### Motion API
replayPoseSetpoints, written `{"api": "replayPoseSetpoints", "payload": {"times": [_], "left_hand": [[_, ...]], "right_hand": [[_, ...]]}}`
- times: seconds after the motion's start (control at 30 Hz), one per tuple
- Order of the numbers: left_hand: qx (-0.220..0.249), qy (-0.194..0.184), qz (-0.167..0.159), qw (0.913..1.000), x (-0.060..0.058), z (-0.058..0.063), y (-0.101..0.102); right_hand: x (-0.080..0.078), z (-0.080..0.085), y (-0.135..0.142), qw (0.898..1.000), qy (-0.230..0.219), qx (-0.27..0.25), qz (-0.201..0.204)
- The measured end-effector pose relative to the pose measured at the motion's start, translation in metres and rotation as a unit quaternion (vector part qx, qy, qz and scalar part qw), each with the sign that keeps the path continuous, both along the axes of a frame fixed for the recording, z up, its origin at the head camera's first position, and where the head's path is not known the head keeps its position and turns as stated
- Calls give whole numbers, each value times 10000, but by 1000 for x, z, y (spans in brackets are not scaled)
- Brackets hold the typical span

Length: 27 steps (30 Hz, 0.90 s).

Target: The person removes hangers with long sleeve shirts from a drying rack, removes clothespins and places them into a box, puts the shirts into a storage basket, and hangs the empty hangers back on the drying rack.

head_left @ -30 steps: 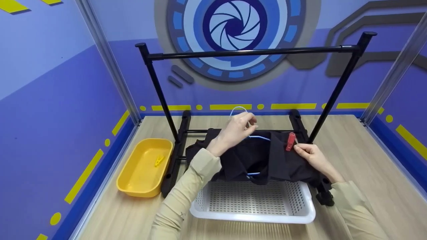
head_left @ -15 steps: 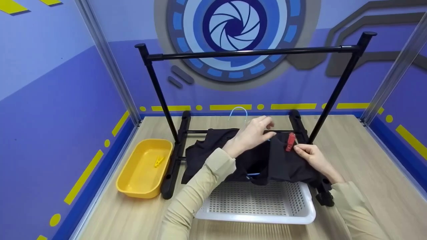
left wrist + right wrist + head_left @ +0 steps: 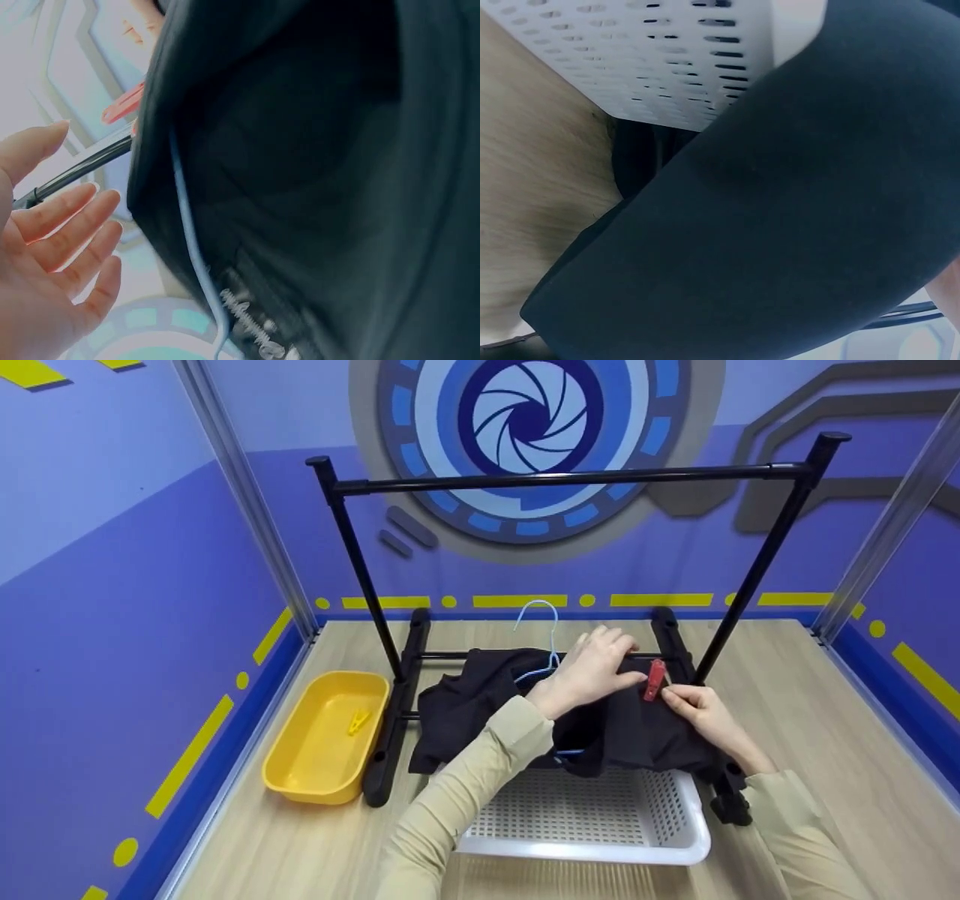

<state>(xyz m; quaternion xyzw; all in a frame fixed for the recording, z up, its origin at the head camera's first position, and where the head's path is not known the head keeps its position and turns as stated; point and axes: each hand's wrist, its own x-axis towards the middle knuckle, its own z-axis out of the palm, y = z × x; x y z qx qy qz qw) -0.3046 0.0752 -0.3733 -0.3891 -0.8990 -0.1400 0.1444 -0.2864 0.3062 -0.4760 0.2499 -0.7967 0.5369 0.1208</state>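
A black shirt lies across the base of the rack and the back of a white basket. A light blue wire hanger is inside it, its hook standing out of the neck opening. A red clothespin sits at the shirt's right shoulder. My right hand pinches the shirt fabric right beside that clothespin. Over the shirt's neck, my left hand has its thumb extended toward the clothespin. The left wrist view shows this hand with fingers spread and nothing in them, beside the hanger wire.
The black rack stands over the shirt, posts on either side. In front is the white perforated basket. A yellow tray at left holds a yellow clothespin. Purple walls enclose the wooden table.
My left hand has moved right, from beside the hanger's hook to near the red clothespin, uncovering the hook. My right hand has stayed in place at the shirt's shoulder.
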Motion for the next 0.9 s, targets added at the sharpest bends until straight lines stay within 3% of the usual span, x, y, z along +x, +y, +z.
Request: {"api": "replayPoseSetpoints", "payload": {"times": [0.33,0.53,0.9], "left_hand": [[-374,-101,329,9987,2,-2,19],[-663,-435,587,9951,0,-4,31],[-539,-748,647,9936,-7,-12,39]], "right_hand": [[1,0,0,9999,-119,20,-60],[1,-2,2,9994,-258,102,-218],[1,-4,1,9997,-166,54,-187]]}}
